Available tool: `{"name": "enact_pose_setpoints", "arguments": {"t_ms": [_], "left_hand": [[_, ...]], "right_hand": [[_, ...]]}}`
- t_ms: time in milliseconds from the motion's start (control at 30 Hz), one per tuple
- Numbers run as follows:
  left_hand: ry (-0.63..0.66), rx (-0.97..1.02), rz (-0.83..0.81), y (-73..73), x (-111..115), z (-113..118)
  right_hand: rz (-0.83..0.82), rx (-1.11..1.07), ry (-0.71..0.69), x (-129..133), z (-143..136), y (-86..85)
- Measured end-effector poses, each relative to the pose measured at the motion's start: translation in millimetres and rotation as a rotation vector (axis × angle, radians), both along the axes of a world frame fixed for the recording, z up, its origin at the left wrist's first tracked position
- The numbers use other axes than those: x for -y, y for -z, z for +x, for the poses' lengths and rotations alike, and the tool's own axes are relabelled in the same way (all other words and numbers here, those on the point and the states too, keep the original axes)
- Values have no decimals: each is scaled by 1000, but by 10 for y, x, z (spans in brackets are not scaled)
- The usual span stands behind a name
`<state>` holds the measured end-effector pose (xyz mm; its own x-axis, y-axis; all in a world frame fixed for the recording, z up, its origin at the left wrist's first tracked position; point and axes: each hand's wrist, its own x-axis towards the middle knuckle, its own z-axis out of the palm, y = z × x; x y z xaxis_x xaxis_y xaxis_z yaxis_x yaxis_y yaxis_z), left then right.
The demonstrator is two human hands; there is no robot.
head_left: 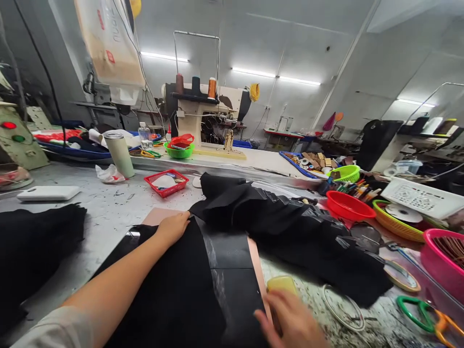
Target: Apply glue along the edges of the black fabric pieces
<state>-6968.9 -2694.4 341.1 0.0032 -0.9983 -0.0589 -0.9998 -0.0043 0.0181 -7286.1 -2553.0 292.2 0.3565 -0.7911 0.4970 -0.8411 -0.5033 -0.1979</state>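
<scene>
Black fabric [177, 285] lies over a dark sheet [232, 251] that has whitish smears, with a pinkish board [255, 256] showing at its edges. My left hand [174, 227] is closed on the far edge of the black fabric. Near the sheet's right edge is my right hand [290, 319], blurred, with its thumb and fingers apart. A yellow block [282, 285] sits just beyond its fingers; whether the hand touches it is unclear. More black fabric [297, 237] is bunched across the sheet's far end and spreads to the right.
Black cloth [39, 256] lies at left. Across the bench stand a tumbler [119, 154], a red basket [166, 182] and a sewing machine [206, 116]. To the right are a red bowl [350, 205], a pink basket [444, 256], a tape roll [402, 275] and green-handled scissors [416, 314].
</scene>
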Motion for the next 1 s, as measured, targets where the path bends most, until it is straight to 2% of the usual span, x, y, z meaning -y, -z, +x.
{"name": "enact_pose_setpoints", "arguments": {"t_ms": [67,133,167,233,300,433,533,633,767,867,1000], "left_hand": [[-4,-16,-26,8,-5,13],[-28,-30,-58,16,-20,33],[-46,-37,-72,20,-29,44],[-84,-51,-92,26,-42,66],[-114,-69,-101,29,-45,87],[-110,-137,-84,45,-12,124],[-54,-219,-63,70,30,154],[-24,-313,-45,95,64,188],[-60,-422,-33,126,84,233],[-72,-462,-22,151,89,260],[-83,-482,-8,182,92,293]], "right_hand": [[287,-13,336,100,-277,-166],[591,14,442,199,-420,-284],[703,46,432,243,-446,-314],[796,177,374,315,-436,-327],[794,443,327,367,-383,-309],[829,1139,213,461,-158,-337],[860,1345,76,591,185,-439],[866,1282,-42,798,638,-542],[632,1001,-114,1125,1168,-597],[484,783,-90,1312,1415,-586],[445,619,-54,1432,1590,-537]]}}
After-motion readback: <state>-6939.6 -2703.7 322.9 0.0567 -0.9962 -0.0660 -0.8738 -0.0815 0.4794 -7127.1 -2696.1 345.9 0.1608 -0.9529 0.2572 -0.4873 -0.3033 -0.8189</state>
